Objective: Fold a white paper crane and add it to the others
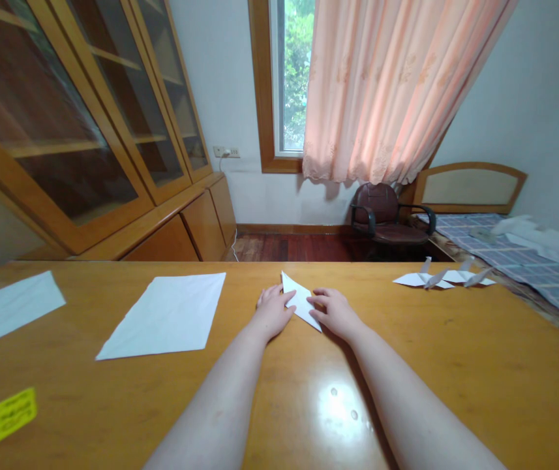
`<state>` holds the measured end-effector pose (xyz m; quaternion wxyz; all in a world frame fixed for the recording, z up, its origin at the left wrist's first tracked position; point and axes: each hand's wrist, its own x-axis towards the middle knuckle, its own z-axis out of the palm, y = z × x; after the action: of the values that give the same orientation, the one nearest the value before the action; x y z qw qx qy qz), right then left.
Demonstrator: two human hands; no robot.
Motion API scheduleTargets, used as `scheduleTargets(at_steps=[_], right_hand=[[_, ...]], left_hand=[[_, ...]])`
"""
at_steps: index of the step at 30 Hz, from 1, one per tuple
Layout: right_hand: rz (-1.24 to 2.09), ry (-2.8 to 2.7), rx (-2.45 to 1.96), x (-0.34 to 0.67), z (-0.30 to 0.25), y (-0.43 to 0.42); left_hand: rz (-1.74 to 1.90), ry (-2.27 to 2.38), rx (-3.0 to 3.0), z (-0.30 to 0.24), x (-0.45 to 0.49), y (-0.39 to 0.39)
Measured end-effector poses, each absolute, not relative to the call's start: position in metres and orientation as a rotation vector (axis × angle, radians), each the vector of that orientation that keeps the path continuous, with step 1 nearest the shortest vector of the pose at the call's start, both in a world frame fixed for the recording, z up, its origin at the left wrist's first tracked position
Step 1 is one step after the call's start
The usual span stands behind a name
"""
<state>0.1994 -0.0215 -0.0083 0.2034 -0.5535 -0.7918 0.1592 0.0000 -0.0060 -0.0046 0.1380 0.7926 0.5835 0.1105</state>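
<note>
A small folded piece of white paper [301, 301], shaped like a slanted diamond, lies on the wooden table between my hands. My left hand [273, 312] grips its left side, the thumb on top of the paper and the other fingers at its edge. From the other side, my right hand [334, 311] touches the right edge with its fingertips; its fingers are apart and bent a little. Two folded paper cranes [426, 277] stand at the far right of the table. Left of my hands lies a flat white sheet [171, 313].
Another white sheet [12, 310] lies at the table's left end, with a yellow printed label [0, 421] nearer me. Beyond the table [279, 405] stand a glass-fronted cabinet [162, 189], a dark red armchair [381, 212] and a bed [499, 245].
</note>
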Motion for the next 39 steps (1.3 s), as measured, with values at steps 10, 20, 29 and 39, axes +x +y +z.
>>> scheduleTargets(at_steps=[10, 20, 29, 39], right_hand=[[0.461, -2.222, -1.53, 0.198, -0.005, -0.023], [0.494, -2.258, -1.412, 0.197, -0.003, -0.024], [0.478, -2.255, -1.403, 0.197, -0.004, -0.023], [0.466, -2.225, -1.457, 0.197, -0.007, -0.021]], left_hand=[[0.285, 1.659, 2.339, -0.004, -0.002, -0.006], [0.294, 1.499, 2.295, 0.002, -0.002, -0.009], [0.3, 1.331, 2.276, 0.008, 0.0, -0.013], [0.213, 1.168, 2.305, 0.019, 0.001, -0.018]])
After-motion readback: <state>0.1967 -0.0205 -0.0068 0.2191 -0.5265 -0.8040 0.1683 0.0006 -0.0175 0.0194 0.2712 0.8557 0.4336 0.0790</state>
